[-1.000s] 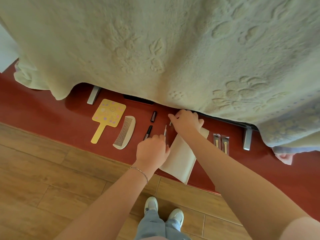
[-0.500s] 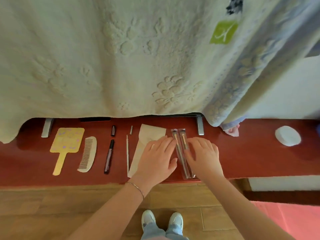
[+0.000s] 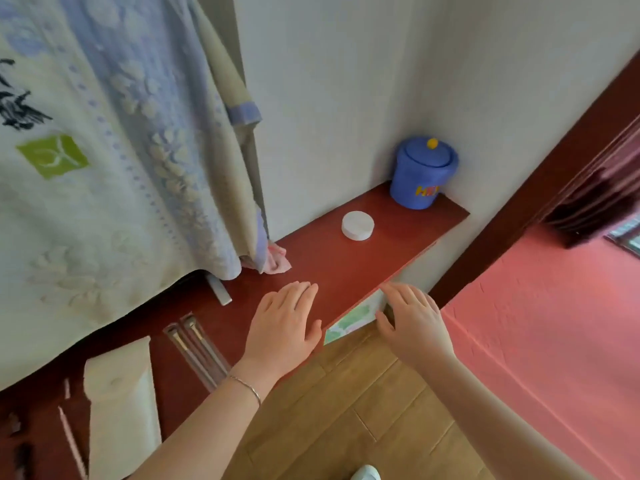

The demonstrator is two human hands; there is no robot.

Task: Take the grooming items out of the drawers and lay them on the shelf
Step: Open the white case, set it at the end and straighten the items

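Two open hands, the left hand [image 3: 282,332] and right hand [image 3: 412,320], were held flat with nothing gripped over the red shelf [image 3: 332,261], where two packaged brushes [image 3: 195,348] were laid nearby.

The dark red shelf [image 3: 332,261] runs along the wall. On it stand a blue lidded pot [image 3: 420,174] in the corner and a white round disc [image 3: 357,225] near it. Further left lie two wrapped brushes [image 3: 197,344] side by side and a cream tube [image 3: 121,403].
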